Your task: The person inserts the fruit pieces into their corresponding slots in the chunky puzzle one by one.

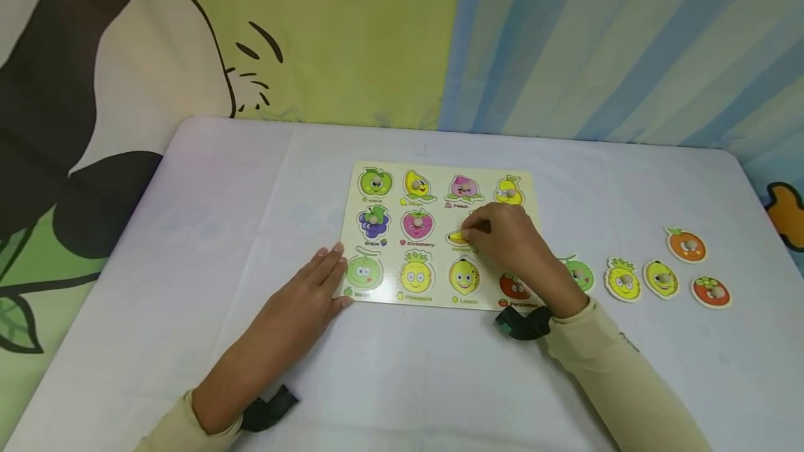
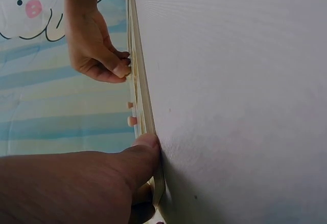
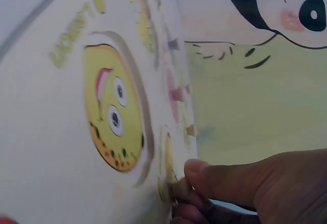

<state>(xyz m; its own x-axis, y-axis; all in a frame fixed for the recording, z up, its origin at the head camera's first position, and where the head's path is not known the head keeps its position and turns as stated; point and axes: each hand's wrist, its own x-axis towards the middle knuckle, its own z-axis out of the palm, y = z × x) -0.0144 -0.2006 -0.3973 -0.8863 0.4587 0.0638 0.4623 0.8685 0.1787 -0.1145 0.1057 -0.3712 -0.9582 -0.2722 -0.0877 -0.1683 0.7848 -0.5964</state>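
A cream fruit puzzle board (image 1: 440, 176) lies flat on the white table. My right hand (image 1: 509, 236) reaches over its right half and pinches the wooden knob (image 3: 180, 188) of the banana piece (image 1: 457, 237) at the banana spot. The hand partly hides that piece and the spots beside it. At the board's lower left corner rests my left hand (image 1: 301, 298), fingers straight and thumb (image 2: 148, 144) against the front edge. Knobbed apple (image 1: 375, 182), grape (image 1: 373, 222) and strawberry (image 1: 417, 225) pieces sit in the board. The lemon recess (image 3: 115, 111) holds no piece.
Right of the board lie loose melon (image 1: 581, 274), pineapple (image 1: 623, 280), lemon (image 1: 661, 280), orange (image 1: 687, 245) and red persimmon (image 1: 712, 291) pieces. Behind the table hangs a printed cloth (image 1: 352, 33). Black straps (image 1: 524, 323) circle both wrists.
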